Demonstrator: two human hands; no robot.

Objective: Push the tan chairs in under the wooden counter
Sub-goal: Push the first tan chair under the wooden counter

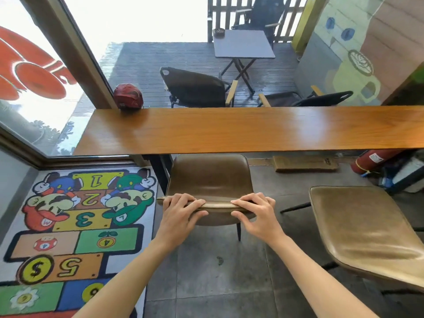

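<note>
hopscotch rug [75, 226]: squares numbered 1, 2, 3, 4, 5, 6, seen upside down; "$" on yellow coin beside 5; "M" and "L" on cartoon caps | fire extinguisher [376, 160]: white label, print too small to read

The wooden counter [229, 129] hides the front of the tan chair [210, 177] seat. A second chair [367, 230] (its legs mostly unseen) runs off the right edge, like the fire extinguisher [376, 160].

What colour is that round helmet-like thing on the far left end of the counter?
Dark red, seen in the head view: the cap sits on the wooden counter.
</note>
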